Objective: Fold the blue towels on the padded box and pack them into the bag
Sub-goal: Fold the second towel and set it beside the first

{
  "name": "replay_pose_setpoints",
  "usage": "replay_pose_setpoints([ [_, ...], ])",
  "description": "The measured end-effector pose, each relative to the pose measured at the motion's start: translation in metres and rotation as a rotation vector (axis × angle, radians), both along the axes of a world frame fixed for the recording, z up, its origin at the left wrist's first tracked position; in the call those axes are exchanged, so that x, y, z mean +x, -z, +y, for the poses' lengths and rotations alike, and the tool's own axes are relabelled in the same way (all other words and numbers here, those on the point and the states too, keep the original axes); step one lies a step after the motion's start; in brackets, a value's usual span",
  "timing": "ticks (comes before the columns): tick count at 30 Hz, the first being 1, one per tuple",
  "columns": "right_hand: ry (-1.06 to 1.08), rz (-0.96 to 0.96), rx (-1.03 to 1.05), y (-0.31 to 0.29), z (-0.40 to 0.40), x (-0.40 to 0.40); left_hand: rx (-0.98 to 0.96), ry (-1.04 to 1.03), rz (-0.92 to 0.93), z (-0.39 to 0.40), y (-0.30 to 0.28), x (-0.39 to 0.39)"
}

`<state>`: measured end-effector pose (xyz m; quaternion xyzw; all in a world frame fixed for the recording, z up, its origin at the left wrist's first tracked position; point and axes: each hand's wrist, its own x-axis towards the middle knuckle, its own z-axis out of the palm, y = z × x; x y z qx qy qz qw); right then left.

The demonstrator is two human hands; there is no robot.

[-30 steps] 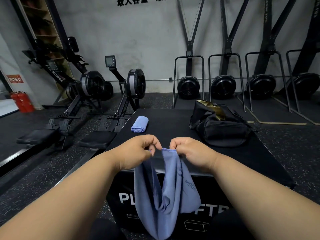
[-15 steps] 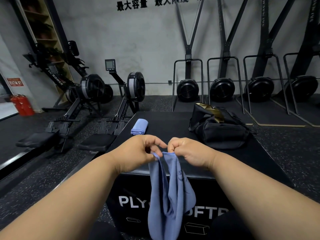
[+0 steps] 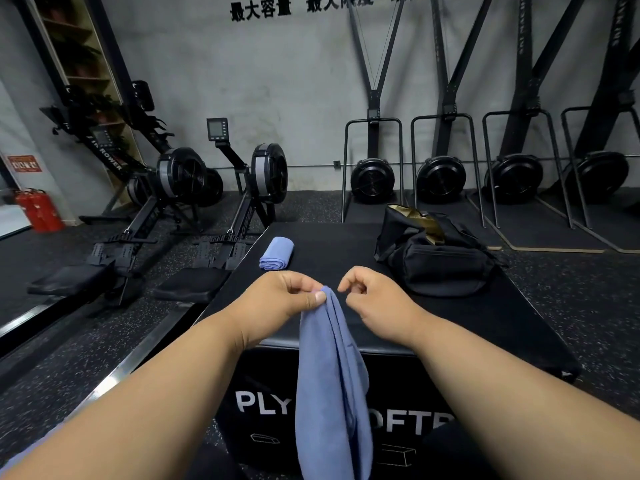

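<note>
A blue towel (image 3: 332, 393) hangs down in front of the black padded box (image 3: 485, 323), doubled lengthwise. My left hand (image 3: 280, 299) pinches its top edge between thumb and fingers. Just right of the towel's top is my right hand (image 3: 377, 303), fingers curled, touching nothing. A second blue towel (image 3: 277, 253) lies folded at the box's far left corner. The black bag (image 3: 440, 261) sits on the far right of the box with its top open and a gold lining showing.
Two rowing machines (image 3: 180, 188) stand left of the box, their seats close to its left edge. Ski machines with black flywheels (image 3: 441, 180) line the back wall. Red fire extinguishers (image 3: 38, 211) stand at the far left.
My right hand has let go of the towel's top edge and moved slightly right. The towel now hangs from my left hand alone, in a narrower fold.
</note>
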<state>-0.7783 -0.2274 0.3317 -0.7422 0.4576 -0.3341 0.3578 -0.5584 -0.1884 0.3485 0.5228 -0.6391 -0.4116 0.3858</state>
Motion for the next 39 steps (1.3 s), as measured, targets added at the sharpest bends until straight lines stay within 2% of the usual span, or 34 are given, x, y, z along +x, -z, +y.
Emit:
replay_pose_setpoints([
  [2,0.030,-0.094,-0.033,0.006,0.009,0.003,0.053,-0.090,0.193,-0.003,0.004,0.000],
  [4,0.027,-0.109,-0.096,0.014,0.018,0.007,0.087,-0.124,0.328,-0.006,0.008,0.000],
  [8,0.000,-0.023,-0.091,0.035,0.026,0.016,0.069,-0.085,0.412,-0.006,0.006,-0.002],
  [12,0.056,-0.052,-0.033,0.044,0.021,0.025,0.036,-0.052,0.399,-0.005,0.003,-0.001],
  [24,-0.107,-0.313,0.305,0.033,0.026,0.030,0.018,-0.188,0.417,0.001,0.006,0.008],
  [33,-0.158,-0.339,0.221,0.035,0.019,0.041,0.013,-0.142,0.355,0.005,0.002,0.000],
  [39,0.029,-0.315,0.116,0.033,0.016,0.038,-0.048,-0.179,0.279,0.006,0.003,0.006],
])
